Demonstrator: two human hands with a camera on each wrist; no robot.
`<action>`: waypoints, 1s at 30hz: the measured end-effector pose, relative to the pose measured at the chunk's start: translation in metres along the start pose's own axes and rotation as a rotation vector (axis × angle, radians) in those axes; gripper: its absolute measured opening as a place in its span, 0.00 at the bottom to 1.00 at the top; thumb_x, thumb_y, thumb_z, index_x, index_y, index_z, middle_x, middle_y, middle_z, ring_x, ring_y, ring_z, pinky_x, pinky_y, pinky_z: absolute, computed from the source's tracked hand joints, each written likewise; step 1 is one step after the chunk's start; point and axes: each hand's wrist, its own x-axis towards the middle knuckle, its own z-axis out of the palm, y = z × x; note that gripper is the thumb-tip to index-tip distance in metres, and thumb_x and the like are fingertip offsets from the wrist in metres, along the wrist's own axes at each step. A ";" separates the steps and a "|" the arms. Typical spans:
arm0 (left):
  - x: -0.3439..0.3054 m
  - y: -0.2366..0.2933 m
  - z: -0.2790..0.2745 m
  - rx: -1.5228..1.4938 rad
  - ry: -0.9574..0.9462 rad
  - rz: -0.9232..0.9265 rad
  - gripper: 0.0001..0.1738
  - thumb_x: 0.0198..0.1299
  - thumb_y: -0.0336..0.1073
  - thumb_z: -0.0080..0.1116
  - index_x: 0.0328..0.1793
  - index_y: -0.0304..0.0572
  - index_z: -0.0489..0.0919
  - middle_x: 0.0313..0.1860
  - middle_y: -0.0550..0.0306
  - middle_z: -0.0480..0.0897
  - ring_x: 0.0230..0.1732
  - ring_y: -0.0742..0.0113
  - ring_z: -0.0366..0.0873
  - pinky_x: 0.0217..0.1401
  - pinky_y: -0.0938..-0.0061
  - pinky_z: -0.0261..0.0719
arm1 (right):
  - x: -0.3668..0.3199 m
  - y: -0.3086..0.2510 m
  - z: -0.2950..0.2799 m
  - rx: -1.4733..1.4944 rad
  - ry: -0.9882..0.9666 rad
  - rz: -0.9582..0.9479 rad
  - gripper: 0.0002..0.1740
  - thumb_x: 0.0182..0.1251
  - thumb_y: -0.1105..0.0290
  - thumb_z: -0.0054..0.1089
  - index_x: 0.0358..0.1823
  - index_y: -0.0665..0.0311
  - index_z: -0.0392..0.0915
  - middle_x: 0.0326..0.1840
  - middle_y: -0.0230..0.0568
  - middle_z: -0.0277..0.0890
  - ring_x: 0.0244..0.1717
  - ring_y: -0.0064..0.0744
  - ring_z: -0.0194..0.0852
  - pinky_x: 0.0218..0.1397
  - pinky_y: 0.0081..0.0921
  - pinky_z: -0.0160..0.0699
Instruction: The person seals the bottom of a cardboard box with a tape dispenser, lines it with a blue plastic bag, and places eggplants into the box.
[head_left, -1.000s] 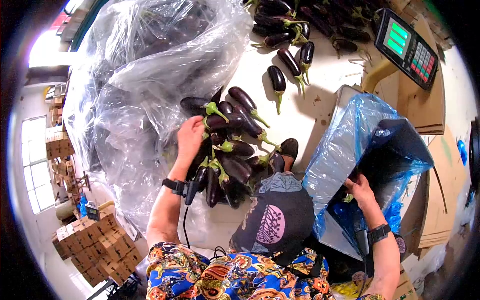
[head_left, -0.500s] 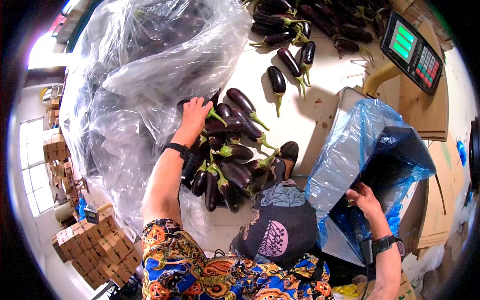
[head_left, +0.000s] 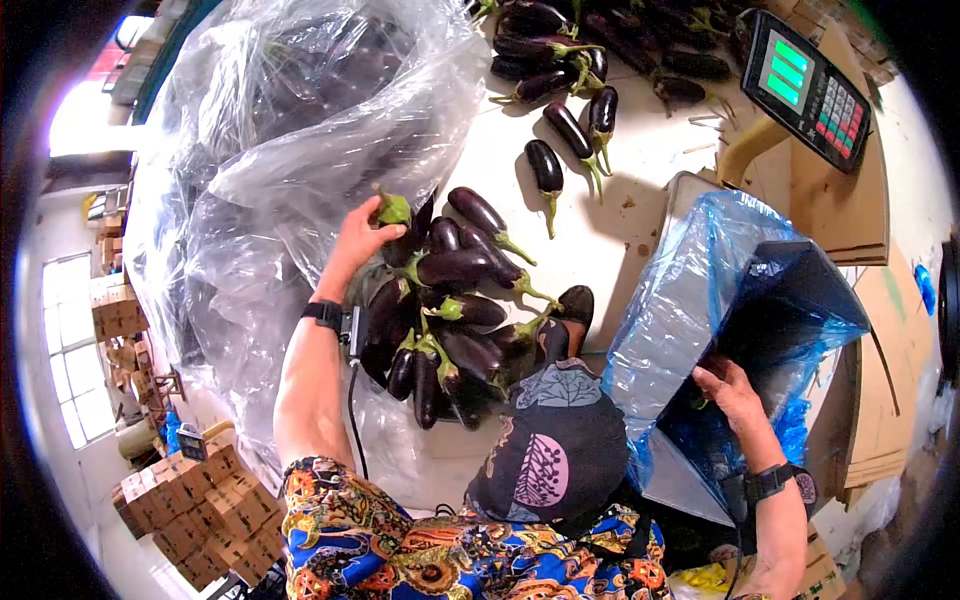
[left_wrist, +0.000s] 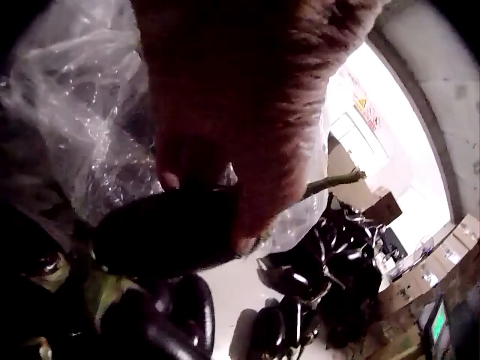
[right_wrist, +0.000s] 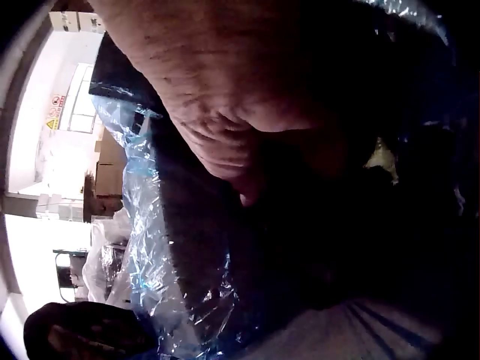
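Observation:
My left hand (head_left: 357,240) pinches an eggplant beside the pile, its green cap (head_left: 394,209) turned up. In the left wrist view the thumb and fingers of that hand (left_wrist: 232,127) grip the dark eggplant (left_wrist: 165,232), its stem sticking out to the right. Several more eggplants (head_left: 455,267) lie heaped just below and right of it. My right hand (head_left: 732,392) reaches into a container lined with blue plastic (head_left: 670,300). From the right wrist, the hand (right_wrist: 225,112) has its fingertips in shadow, with a pale green cap (right_wrist: 382,159) nearby; whether it grips anything is unclear.
Clear plastic sheeting (head_left: 290,190) covers a large heap on the left. A scale display (head_left: 808,88) stands behind the container at the upper right. Loose eggplants (head_left: 545,172) lie on the white surface beyond the pile. A shoe (head_left: 576,303) sits between pile and container.
My left hand has moved from reaching over the pile to the left with an eggplant, whose cap now points upward. My right hand has stayed inside the lined container, shifting slightly.

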 end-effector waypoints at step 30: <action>-0.039 0.301 0.059 -0.476 -0.783 0.135 0.28 0.66 0.40 0.58 0.70 0.37 0.72 0.47 0.55 0.82 0.46 0.70 0.80 0.49 0.77 0.78 | -0.055 -0.016 -0.017 -0.335 0.343 -0.094 0.48 0.58 0.38 0.65 0.63 0.74 0.62 0.53 0.71 0.77 0.57 0.66 0.77 0.61 0.46 0.75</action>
